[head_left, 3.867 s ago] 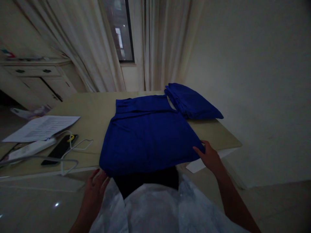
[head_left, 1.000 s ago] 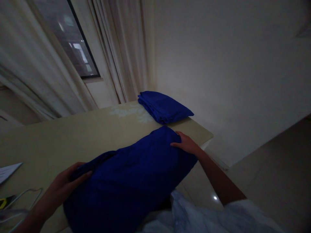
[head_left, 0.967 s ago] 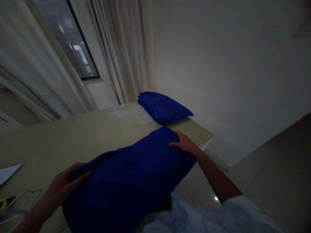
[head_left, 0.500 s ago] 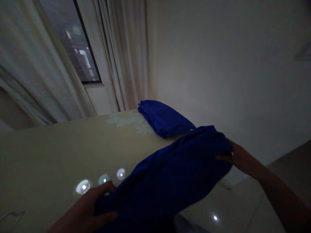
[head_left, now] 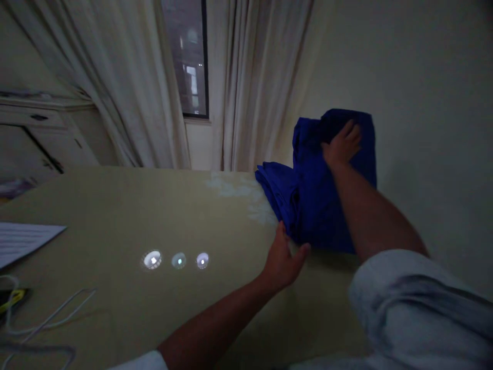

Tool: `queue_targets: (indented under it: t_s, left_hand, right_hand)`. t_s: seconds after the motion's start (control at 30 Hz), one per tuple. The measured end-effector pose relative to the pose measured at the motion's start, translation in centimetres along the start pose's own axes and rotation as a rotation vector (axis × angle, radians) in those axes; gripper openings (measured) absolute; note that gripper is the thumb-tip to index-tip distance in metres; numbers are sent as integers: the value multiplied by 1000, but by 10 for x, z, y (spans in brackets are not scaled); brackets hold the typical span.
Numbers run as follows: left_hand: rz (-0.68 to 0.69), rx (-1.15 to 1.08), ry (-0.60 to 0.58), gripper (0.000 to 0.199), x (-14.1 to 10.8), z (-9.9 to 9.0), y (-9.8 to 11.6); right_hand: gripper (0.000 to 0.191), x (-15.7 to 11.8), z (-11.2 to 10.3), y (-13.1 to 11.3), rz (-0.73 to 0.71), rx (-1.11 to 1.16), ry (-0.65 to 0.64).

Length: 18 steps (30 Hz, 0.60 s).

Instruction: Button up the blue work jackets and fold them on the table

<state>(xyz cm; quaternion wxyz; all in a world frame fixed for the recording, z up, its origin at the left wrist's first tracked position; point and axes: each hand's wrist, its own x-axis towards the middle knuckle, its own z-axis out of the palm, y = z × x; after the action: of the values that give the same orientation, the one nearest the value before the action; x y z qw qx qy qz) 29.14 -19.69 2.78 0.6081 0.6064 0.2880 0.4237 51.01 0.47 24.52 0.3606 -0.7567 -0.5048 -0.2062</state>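
Note:
A folded blue cloth (head_left: pixel 327 205) hangs over a stack of folded blue cloth (head_left: pixel 275 192) at the far right of the beige table (head_left: pixel 115 205). My right hand (head_left: pixel 342 145) grips the cloth's upper edge, raised above the stack. My left hand (head_left: pixel 283 257) rests at the cloth's lower near corner, thumb and fingers touching its edge; whether they pinch it is unclear. The stack is mostly covered by the held cloth.
A printed paper (head_left: pixel 23 240) lies at the table's left edge, with white cables (head_left: pixel 50 318) and a dark phone (head_left: pixel 10 299) in front of it. Cream curtains (head_left: pixel 127 82) and a window (head_left: pixel 188 56) stand behind the table. A cabinet (head_left: pixel 34 139) is at the far left.
Both hands carried the folded blue cloth from the table's near edge to the far right, over the blue stack. The view swung back left.

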Motion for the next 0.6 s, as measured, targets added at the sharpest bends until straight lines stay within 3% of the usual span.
queue_targets:
  t_s: [0.03, 0.1, 0.2, 0.27, 0.33, 0.43, 0.6]
  left_hand:
    - [-14, 92, 61, 77, -13, -13, -10]
    - [-36, 295, 151, 57, -48, -44, -27]
    - [-69, 390, 249, 32, -90, -82, -39]
    - [-76, 371, 291, 26, -99, -94, -38]
    - [-63, 376, 256, 25, -97, -95, -36]
    - [-31, 429, 130, 26, -90, -88, -38]
    - [12, 461, 86, 26, -90, -86, -41]
  right_hand:
    - [76, -25, 31, -7, 26, 23, -215]
    - [73, -81, 86, -8, 33, 54, -444]
    - [81, -139, 142, 14, 42, 32, -573]
    - [86, -146, 159, 34, -20, -31, -670]
    - [89, -137, 160, 56, -72, -92, -785]
    - [98, -130, 141, 84, -100, -187, -859]
    - [79, -165, 103, 95, -283, -316, -876]
